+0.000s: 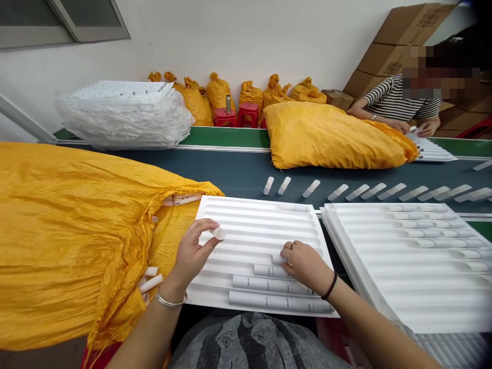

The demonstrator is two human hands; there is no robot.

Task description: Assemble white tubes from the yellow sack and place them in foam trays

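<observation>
A white grooved tray point(230, 246) lies in front of me. Between the thumb and index finger of my left hand point(194, 251) is a small white tube seen end-on point(219, 233), raised over the tray's left side. My right hand point(305, 264) has its fingers closed around a short white tube point(277, 259) in one groove; its right part is hidden under the fingers. Nearer me, printed white tubes point(269, 301) fill parts of the lower grooves. One more tube point(295, 208) rests in the top groove.
At left an orange sack point(77, 236) spills white tubes point(150, 283). Stacked trays point(369, 261) with tubes stand at right. Several frosted tubes point(338, 192) stand along the dark conveyor belt point(230, 171). Across it, a co-worker point(403, 100) handles a tray beside another orange sack point(326, 136).
</observation>
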